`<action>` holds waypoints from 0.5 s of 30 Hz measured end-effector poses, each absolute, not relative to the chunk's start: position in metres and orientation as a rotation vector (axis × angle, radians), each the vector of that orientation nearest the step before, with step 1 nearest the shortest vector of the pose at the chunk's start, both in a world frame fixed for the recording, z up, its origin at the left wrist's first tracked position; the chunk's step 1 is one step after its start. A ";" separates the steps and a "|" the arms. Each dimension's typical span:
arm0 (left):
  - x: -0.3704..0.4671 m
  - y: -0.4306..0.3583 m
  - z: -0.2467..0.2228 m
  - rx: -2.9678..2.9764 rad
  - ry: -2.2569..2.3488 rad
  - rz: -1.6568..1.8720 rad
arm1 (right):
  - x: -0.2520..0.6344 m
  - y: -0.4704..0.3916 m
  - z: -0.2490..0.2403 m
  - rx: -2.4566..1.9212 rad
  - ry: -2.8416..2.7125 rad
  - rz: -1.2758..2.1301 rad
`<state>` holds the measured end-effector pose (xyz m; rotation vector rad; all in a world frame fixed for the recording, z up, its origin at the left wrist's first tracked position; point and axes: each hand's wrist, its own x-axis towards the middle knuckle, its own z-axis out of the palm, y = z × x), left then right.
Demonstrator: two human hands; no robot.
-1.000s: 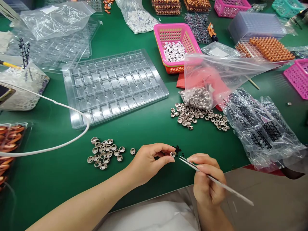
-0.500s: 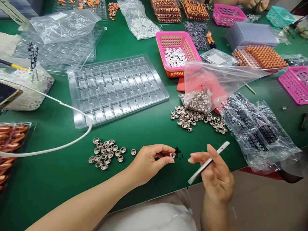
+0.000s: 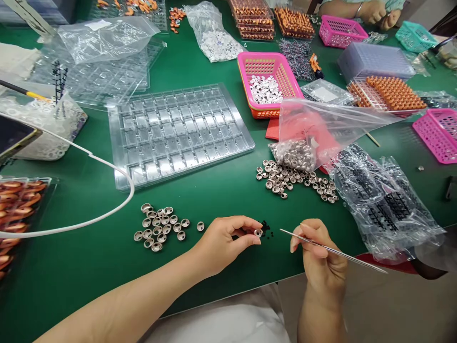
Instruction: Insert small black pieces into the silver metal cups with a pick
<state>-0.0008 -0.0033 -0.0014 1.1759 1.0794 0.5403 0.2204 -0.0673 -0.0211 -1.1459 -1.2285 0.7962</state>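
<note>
Silver ring (image 3: 258,233) sits at the fingertips of the left hand (image 3: 226,243), pinched between thumb and forefinger, the other fingers mostly hidden behind. Black bits (image 3: 265,227) lie just past it at two o'clock on the table (image 3: 221,202), nearer the left hand than the right. Tweezers (image 3: 352,257) aim in from three o'clock, tip short of ring and bits alike, long axis running ten o'clock to four. Bent fingers and thumb of the right hand (image 3: 323,262) grasp them, palm partly upturned; whether the tips are parted, I cannot tell
</note>
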 end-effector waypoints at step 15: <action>0.001 -0.008 -0.004 1.326 1.097 0.617 | 0.185 -0.083 -0.026 -1.299 -1.298 0.681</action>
